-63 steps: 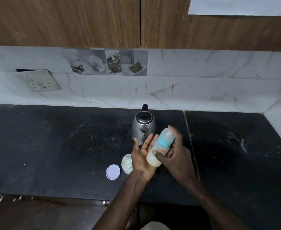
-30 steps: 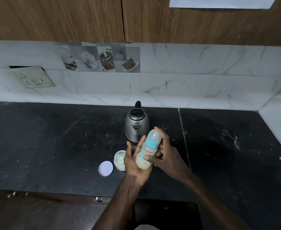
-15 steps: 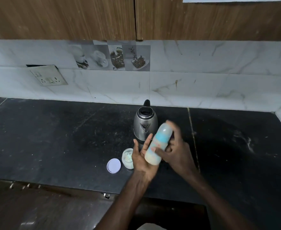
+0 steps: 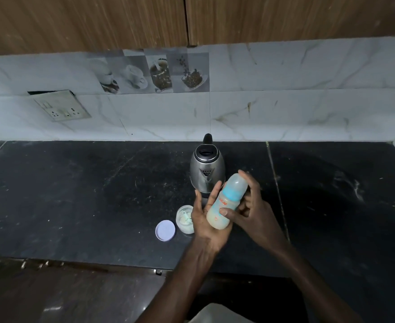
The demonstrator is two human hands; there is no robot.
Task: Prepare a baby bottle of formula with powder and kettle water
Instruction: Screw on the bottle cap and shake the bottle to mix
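Observation:
A capped baby bottle (image 4: 226, 202) with a blue collar and pale liquid inside tilts between my two palms above the black counter. My left hand (image 4: 206, 220) lies flat against its left side with fingers stretched. My right hand (image 4: 250, 210) presses its right side, thumb across the lower body. Behind the hands stands a steel kettle (image 4: 206, 170), its lid open. Left of my left hand sits an open formula tub (image 4: 184, 219) with a scoop inside, and its lilac lid (image 4: 165, 230) lies flat beside it.
The black stone counter (image 4: 87, 194) runs wide to both sides, with its front edge near my forearms. A marble backsplash holds a wall socket (image 4: 62, 108) at the left. Wooden cabinets hang above.
The bottle stays pressed between both palms, its tilt and label facing shifting slightly from frame to frame. The camera view has drifted; kettle, tub and lid stay put.

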